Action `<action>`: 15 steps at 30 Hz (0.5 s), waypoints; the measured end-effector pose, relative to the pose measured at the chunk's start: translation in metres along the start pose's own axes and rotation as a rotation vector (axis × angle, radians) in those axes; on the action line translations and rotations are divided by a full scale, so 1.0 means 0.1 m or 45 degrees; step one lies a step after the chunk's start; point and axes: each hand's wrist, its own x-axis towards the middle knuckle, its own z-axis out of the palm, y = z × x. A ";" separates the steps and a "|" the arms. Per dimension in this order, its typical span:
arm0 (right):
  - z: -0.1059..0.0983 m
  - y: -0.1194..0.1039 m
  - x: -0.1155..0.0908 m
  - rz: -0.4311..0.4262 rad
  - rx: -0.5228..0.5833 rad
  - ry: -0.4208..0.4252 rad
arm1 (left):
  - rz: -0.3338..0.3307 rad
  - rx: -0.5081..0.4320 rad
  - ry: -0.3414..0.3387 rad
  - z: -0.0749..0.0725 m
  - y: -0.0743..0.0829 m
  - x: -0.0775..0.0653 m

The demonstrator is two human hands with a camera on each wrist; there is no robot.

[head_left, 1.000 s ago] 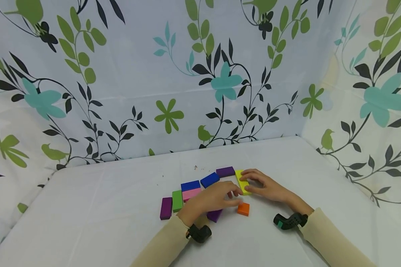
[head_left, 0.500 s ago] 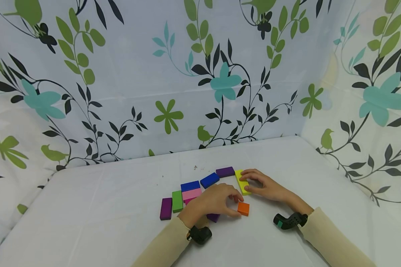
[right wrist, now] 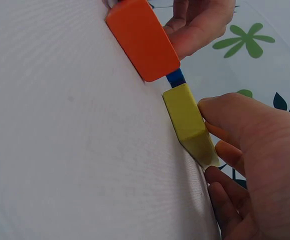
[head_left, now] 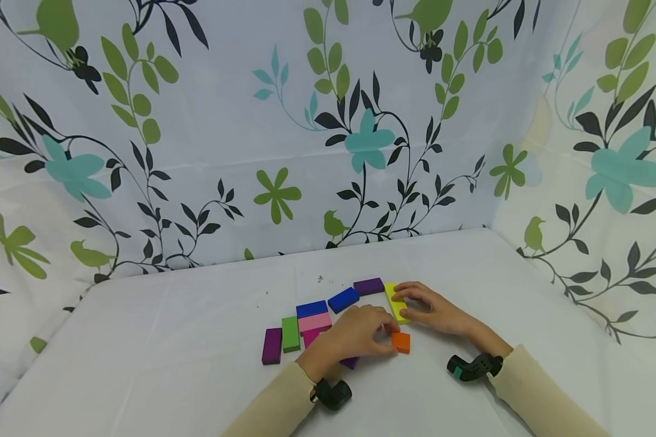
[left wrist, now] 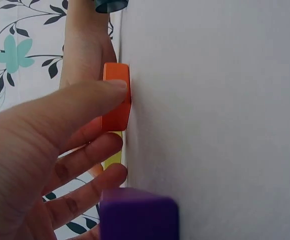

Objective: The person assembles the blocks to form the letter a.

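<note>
My left hand (head_left: 359, 332) pinches a small orange block (head_left: 401, 343) on the white tabletop. In the left wrist view, the thumb lies across one face of the orange block (left wrist: 116, 112), and a finger is partly hidden behind it. Just beyond, my right hand (head_left: 439, 311) holds a flat yellow block (head_left: 394, 301), its thumb at the near end and fingers toward the far end. The right wrist view shows the yellow block (right wrist: 185, 112) lying on the table, close to the orange block (right wrist: 142, 40).
Left of the hands lie a dark purple block (head_left: 271, 346), a green block (head_left: 291, 334), a pink block (head_left: 314, 323) and blue blocks (head_left: 344, 300). Another purple block (head_left: 369, 286) adjoins the yellow one's far end. My left forearm partly covers a magenta block (head_left: 313, 337) and a purple block (head_left: 350, 362).
My left hand's thumb and fingers have come down to the orange block and taken hold of it. The right hand stays at the yellow block. The head view has tilted up slightly.
</note>
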 end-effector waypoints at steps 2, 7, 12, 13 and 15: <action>0.00 0.00 -0.01 0.015 0.003 -0.002 | -0.013 0.002 0.008 0.02 0.01 0.00; 0.01 0.00 -0.01 0.018 -0.001 -0.004 | -0.012 0.007 0.042 0.08 0.02 0.02; 0.01 0.01 -0.01 0.020 -0.006 0.001 | -0.025 0.019 0.076 0.12 0.03 0.06; 0.01 0.02 -0.01 0.021 -0.004 0.002 | -0.041 0.014 0.079 0.12 0.03 0.06; 0.01 0.03 -0.01 0.019 0.002 0.003 | -0.060 0.031 0.091 0.13 0.04 0.07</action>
